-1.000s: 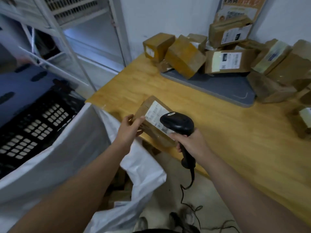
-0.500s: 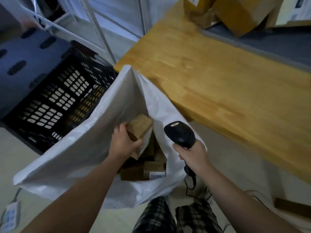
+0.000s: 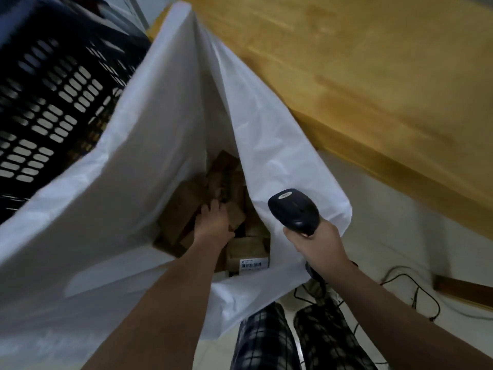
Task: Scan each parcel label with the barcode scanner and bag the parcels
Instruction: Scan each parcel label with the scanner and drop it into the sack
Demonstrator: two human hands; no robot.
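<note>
Nearest the camera, the right hand (image 3: 317,243) has its grip closed round the barcode scanner (image 3: 293,209), held by the rim of the white bag (image 3: 128,188). Deeper, the left hand (image 3: 213,227) lies among the cardboard parcels (image 3: 184,209) piled inside, though whether its grip holds one I cannot tell. Several parcels look bagged already; beyond, the bit of wooden desk (image 3: 373,76) in view shows none, so what remains is unknown.
</note>
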